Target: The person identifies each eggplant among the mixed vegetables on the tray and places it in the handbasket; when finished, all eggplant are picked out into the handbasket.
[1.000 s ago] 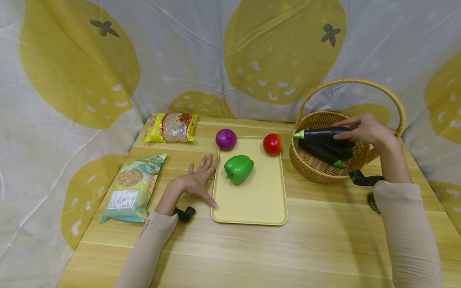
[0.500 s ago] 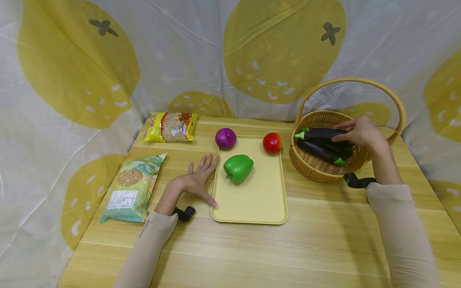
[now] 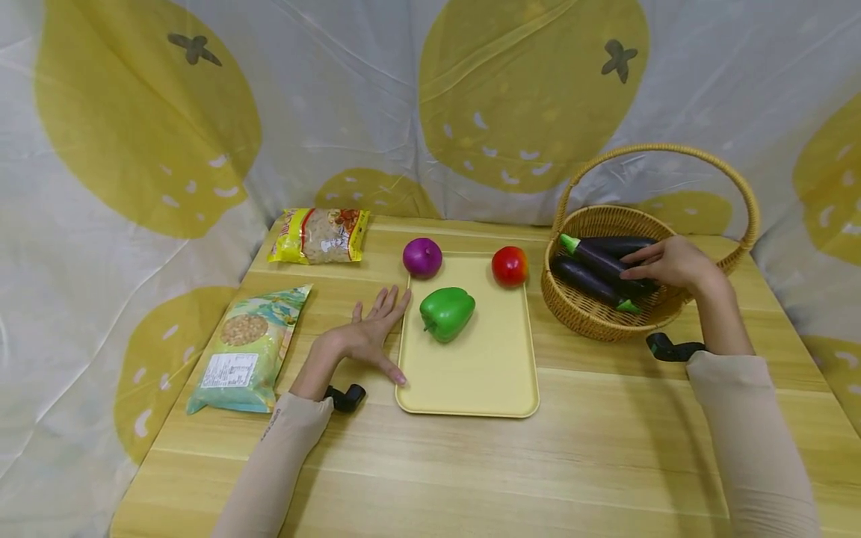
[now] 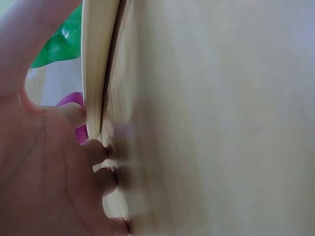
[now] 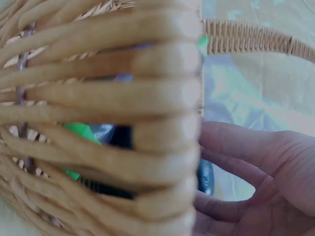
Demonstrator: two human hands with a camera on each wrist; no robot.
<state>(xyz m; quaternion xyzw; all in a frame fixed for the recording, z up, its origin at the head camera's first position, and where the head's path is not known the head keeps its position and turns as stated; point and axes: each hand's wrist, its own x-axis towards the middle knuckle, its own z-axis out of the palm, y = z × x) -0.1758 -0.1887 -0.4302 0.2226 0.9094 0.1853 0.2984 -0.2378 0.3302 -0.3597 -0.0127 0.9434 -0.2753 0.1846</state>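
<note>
In the head view my right hand (image 3: pixel 679 265) reaches into the wicker basket (image 3: pixel 585 326), thumb and fingers either side of the lower end of a dark purple eggplant (image 3: pixel 600 258). This eggplant lies slantwise over others, its bright green stem end toward the back left. Another eggplant (image 3: pixel 584 284) is in front of it and one more (image 3: pixel 622 244) behind. The right wrist view has the basket rim (image 5: pixel 165 98) covering most of the eggplants and fingertips. My left hand (image 3: pixel 363 340) is spread along the left edge of the yellow tray (image 3: pixel 474 385), thumb and fingertips at its rim.
A green bell pepper (image 3: pixel 447 314) lies on the tray. A purple onion (image 3: pixel 422 258) and a red apple (image 3: pixel 509 267) sit at its far corners. Two food bags, one yellow (image 3: pixel 319 236) and one green (image 3: pixel 245 347), lie left. The basket's tall handle (image 3: pixel 655 148) arches above it.
The eggplant at my right hand has gone down into the basket and turned from nearly level to slantwise. The right hand moved slightly left and lower. My left hand stays put.
</note>
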